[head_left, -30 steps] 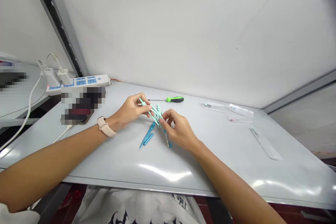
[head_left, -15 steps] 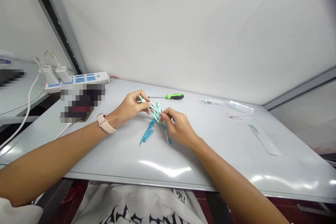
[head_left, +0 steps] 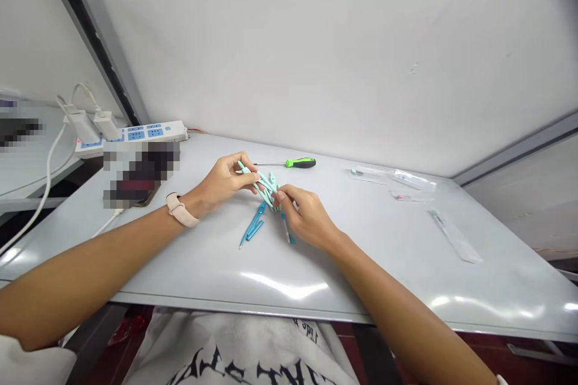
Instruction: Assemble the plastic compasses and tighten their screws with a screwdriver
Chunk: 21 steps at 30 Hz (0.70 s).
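My left hand (head_left: 224, 182) pinches the upper end of a light teal drawing compass (head_left: 263, 184) held just above the grey table (head_left: 361, 252). My right hand (head_left: 306, 217) pinches the same compass at its lower end, fingers closed. A darker blue compass (head_left: 253, 227) lies flat on the table right below my hands, its legs spread. One more blue leg with a metal tip (head_left: 288, 232) pokes out under my right hand. A pale watch band sits on my left wrist.
A green-handled screwdriver (head_left: 293, 163) lies behind my hands. Clear plastic packets (head_left: 397, 180) and a long sleeve (head_left: 454, 237) lie at the right. A white power strip (head_left: 135, 133) with plugged chargers and a blurred dark object (head_left: 138, 174) sit at the left. A white wall stands behind.
My hands and the teal compass stay in nearly the same place; the fingers have shifted slightly along it. The view has tilted a little.
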{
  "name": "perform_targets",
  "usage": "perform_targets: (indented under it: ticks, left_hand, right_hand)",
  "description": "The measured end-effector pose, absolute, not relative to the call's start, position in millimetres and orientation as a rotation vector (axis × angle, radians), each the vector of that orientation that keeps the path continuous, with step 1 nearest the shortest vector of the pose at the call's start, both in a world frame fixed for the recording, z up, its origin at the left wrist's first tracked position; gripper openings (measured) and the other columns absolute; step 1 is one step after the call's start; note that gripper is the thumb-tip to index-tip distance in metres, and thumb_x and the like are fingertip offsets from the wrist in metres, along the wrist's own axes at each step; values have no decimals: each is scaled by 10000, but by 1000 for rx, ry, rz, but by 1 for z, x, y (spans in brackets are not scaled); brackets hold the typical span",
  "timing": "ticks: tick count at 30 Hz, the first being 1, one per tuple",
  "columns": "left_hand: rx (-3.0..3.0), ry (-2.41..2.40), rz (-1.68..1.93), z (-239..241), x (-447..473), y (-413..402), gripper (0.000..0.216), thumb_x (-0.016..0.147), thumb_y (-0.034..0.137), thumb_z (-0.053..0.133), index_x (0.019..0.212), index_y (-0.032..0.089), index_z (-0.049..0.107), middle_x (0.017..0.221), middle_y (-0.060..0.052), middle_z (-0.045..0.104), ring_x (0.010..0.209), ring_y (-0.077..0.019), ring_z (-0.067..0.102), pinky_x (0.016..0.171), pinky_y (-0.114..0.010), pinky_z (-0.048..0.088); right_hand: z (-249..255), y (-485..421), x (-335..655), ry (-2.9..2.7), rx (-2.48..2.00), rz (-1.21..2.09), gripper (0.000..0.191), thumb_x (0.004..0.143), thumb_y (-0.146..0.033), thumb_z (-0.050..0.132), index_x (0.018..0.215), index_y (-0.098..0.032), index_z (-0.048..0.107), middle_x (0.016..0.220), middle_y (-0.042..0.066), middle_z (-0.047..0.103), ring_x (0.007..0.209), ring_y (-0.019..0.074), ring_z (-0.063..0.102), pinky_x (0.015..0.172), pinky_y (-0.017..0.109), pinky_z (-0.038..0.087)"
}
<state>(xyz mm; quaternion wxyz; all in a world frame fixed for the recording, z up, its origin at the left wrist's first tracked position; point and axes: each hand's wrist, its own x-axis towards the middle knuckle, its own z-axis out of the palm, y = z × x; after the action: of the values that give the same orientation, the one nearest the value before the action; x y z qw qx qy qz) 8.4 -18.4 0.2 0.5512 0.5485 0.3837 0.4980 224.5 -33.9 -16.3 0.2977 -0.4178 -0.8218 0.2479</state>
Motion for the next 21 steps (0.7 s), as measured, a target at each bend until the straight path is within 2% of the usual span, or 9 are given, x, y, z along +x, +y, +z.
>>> perform_targets:
  ticks: [4,15,21]
  left_hand:
    - [1306,906,1176,0,9,-18,268,744,276,830,767,179,581,775,-13,699,697,-156,707,744,-351,607]
    - [1307,899,1164,0,8,-19,284,737,283,837,766,181,574,764,-13,694,716,-170,712,758,-363,610]
    - [1306,904,1157,0,8,-19,288,730,281,842,771,180,576,771,-14,699,714,-173,711,745,-362,606]
  right_hand:
    - [-19,-33,225,-2105,-1117,673,157,979,-371,545,913,-229,564,764,-4,663,599,153,547,606,299,412]
    - [-16,-35,224,-2161,-1112,624,233,1015,-301,440,857,-226,593,752,1,683,637,160,544,682,315,386]
    - [-12,-35,224,-2155,-1126,765,304,1021,-314,422,797,-212,600,697,-14,609,613,145,495,656,299,372]
